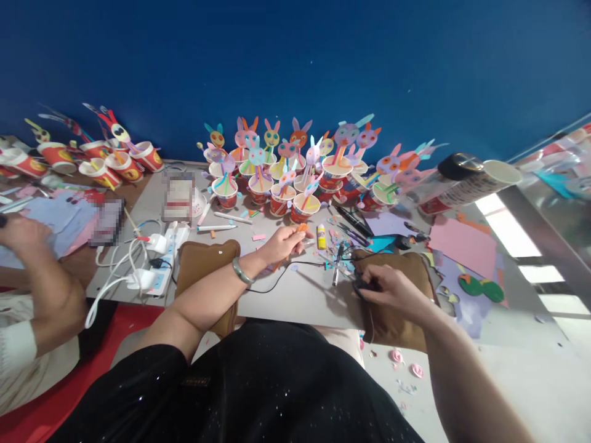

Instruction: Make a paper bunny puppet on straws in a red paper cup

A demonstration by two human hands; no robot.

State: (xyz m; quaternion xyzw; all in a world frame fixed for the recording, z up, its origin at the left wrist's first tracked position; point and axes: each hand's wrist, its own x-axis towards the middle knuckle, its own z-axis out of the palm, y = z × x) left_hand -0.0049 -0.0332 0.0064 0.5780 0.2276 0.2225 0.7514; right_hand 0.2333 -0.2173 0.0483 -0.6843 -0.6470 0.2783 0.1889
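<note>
My left hand (282,243) is closed, its fingertips pinching a small orange paper piece (301,227). Lower on the right, my right hand (392,288) curls around black-handled scissors (364,287); the blades are hard to make out. A yellow glue stick (321,237) stands just right of my left hand. Between my hands lies a pen (338,266), among small paper scraps. Behind them are several paper cups (305,208) with paper rabbit heads (288,178) on strips.
A brown cushion (207,271) lies on the left, and another brown cushion (399,314) is under my right hand. A white power strip (170,261) with cables sits left. Pink paper (464,246) and a bottle (438,178) are right. A co-worker's arm (50,277) reaches in at far left.
</note>
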